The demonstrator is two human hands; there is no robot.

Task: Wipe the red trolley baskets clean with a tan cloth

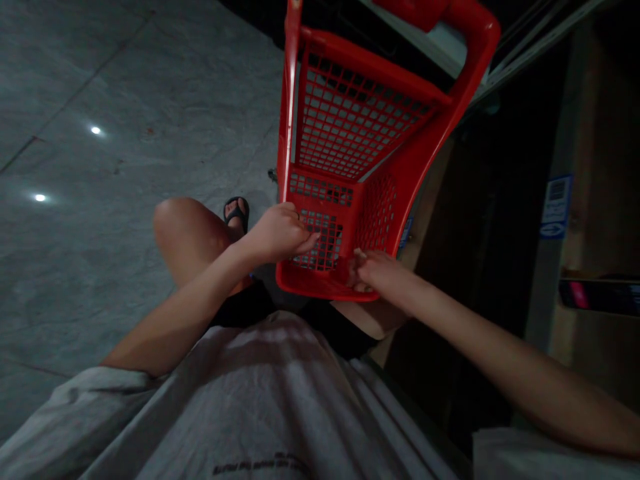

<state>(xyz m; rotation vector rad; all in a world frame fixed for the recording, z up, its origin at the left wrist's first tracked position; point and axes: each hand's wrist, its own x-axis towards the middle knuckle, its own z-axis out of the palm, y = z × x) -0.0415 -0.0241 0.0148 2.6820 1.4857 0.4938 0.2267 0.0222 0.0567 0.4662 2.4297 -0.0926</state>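
Note:
A red plastic shopping basket (370, 133) with lattice walls stands tilted in front of me, its near end resting against my lap. My left hand (280, 232) is curled over the basket's near wall, fingers pressed onto the grid. My right hand (373, 270) grips the basket's lower near rim, fingers closed on it. The basket looks empty inside. Its red handle (470, 40) rises at the far top.
Grey tiled floor (100, 167) with light reflections spreads to the left. My raised knee (175, 227) and a sandalled foot (237, 212) are below the basket. Dark shelving (575, 233) with a blue label (556, 207) stands on the right.

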